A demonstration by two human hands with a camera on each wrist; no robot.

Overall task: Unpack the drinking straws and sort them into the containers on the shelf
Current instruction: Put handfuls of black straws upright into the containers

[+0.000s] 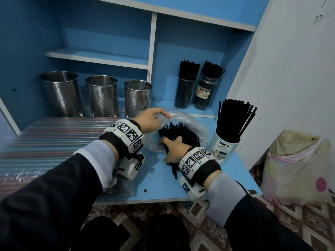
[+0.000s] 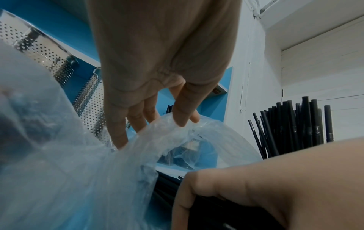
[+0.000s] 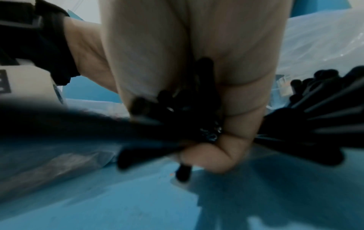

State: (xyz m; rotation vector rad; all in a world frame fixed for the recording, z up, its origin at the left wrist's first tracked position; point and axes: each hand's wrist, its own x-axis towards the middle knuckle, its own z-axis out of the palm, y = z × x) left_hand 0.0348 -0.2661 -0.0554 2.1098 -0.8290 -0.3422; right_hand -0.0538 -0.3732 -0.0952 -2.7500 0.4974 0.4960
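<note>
- left hand (image 1: pixel 151 119) was at the rim of a clear plastic bag (image 1: pixel 197 127), fingers (image 2: pixel 118 124) fairly straight with tips touching the plastic and lifting the opening; a real pinch could not be confirmed
- right hand (image 1: pixel 173 149) was clenched around a bundle of black straws (image 1: pixel 178 134), thumb and fingers wrapped round it where it left the bag mouth; right wrist view was blurred but showed straws (image 3: pixel 177 124) running through the fist
- the bag lay on the blue tabletop (image 1: pixel 155 180), most of the straws inside it, fanned out, lower ends sticking out past the right hand toward the front edge
- white cylinder labelled "desk organizer" (image 1: pixel 223 149) stood upright just right of the bag, filled with black straws
- two clear jars (image 1: pixel 194 93) stood side by side in the right shelf compartment behind the bag, both holding black straws
- three perforated steel holders (image 1: pixel 97 95) stood in a row in the left compartment; contents not visible from this angle
- a pack of striped coloured straws (image 1: pixel 47 140) lay flat on the left of the tabletop, under the left forearm
- a bagged bundle (image 1: pixel 297 167) sat on the floor at right, beside the tabletop
- marker-tagged wrist bands (image 1: pixel 126 133) were on both wrists
</note>
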